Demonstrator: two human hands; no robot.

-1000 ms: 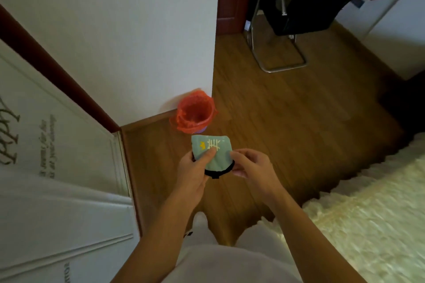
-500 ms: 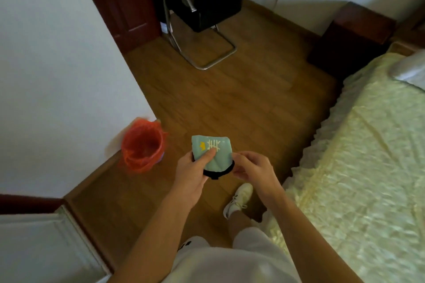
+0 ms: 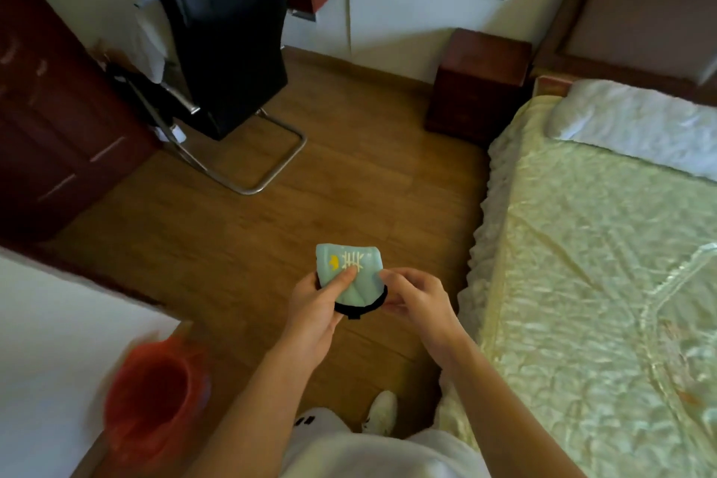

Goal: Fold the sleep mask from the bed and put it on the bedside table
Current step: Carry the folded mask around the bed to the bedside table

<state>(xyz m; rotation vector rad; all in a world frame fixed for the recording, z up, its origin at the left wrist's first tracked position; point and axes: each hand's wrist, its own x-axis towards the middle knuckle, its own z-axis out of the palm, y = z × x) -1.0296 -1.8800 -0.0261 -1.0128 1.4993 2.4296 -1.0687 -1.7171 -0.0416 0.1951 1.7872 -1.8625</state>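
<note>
Fingers of both hands pinch the folded sleep mask; bedside table's tabletop lies at one o'clock, well apart, nearer the right hand.

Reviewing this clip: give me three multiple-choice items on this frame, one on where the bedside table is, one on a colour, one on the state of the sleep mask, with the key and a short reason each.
1. Where does the bedside table stand?
A. Against the wall beside the head of the bed
B. Under the chair
C. Next to the orange bin

2. What colour is the face of the sleep mask?
A. Red
B. Pale green with a yellow and white design
C. Plain black

3. What state is the sleep mask in?
A. Lying flat on the bed
B. Resting on the bedside table
C. Folded, held by the left hand and right hand

Key: 1 A, it sits by the headboard. 2 B, only the edging is black. 3 C, both hands pinch it above the floor.
</note>
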